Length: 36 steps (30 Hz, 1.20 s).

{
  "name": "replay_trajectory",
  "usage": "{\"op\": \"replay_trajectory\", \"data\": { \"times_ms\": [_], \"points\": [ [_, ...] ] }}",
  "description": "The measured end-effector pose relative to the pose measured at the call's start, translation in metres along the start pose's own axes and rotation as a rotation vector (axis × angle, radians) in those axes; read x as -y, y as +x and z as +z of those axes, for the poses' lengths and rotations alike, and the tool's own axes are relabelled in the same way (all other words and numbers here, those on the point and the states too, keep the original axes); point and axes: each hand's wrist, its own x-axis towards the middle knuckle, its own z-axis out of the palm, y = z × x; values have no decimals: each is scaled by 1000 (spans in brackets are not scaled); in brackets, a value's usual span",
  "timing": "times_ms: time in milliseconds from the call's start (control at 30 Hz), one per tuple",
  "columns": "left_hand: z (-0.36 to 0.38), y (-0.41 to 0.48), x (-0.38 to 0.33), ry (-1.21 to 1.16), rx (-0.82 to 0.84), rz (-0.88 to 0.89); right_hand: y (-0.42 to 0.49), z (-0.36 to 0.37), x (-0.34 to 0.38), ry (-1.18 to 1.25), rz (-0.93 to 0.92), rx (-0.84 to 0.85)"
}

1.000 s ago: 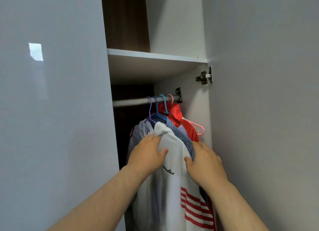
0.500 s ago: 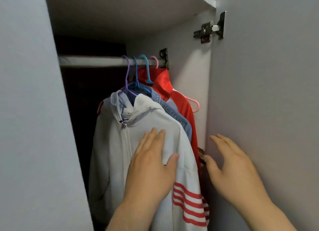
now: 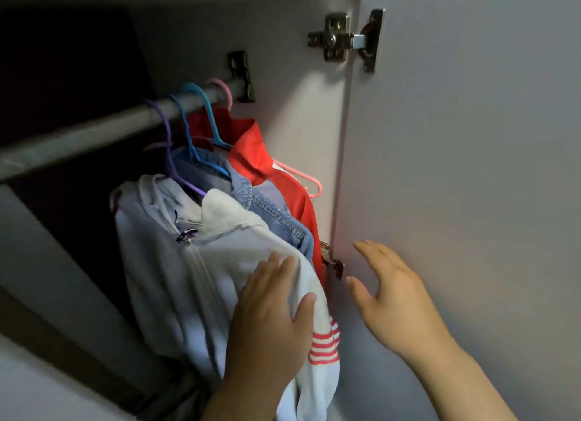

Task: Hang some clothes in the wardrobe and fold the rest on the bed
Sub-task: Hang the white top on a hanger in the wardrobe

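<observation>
While the left hand [image 3: 270,323] lay flat with straight fingers on the white hooded jacket [image 3: 201,282], that garment hung from the rail [image 3: 94,131] above it. Right of it, the right hand [image 3: 393,298] hovered spread, holding nothing, beside the wardrobe door [image 3: 471,169]. Hanging appeared finished; closing the door likely followed.

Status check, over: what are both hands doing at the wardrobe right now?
Left hand open, flat on white zip hoodie with red stripes. Right hand open, by grey wardrobe door. Hoodie hung on purple hanger. Nothing blocking.
</observation>
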Motion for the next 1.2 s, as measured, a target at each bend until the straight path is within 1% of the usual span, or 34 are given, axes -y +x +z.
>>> {"op": "replay_trajectory", "data": {
  "times_ms": [167, 267, 300, 400, 667, 767, 867, 1000, 1200],
  "points": [
    [-51, -6, -31, 53, 206, 85, -34, -65, 30, 15, 123, 43],
    [-84, -3, -51, 3, 324, 27, -59, -108, 43, -15, 188, 7],
    [-95, -2, -60, -39, 326, 13, -68, -122, 49, -27, 190, -9],
    [-117, -1, -87, -119, 319, 45, -98, -155, 65, -63, 200, -41],
    [-146, -8, -152, -158, 359, 266, -172, -214, 79, -179, 229, -170],
    [-147, -11, -177, -189, 342, 348, -199, -235, 72, -187, 275, -287],
    [-147, -22, -201, -281, 343, 407, -224, -251, 59, -192, 345, -412],
    [-138, -40, -234, -381, 367, 574, -249, -266, 34, -243, 436, -490],
    [-109, -66, -290, -498, 513, 884, -278, -287, -4, -277, 567, -531]
  ]
}}
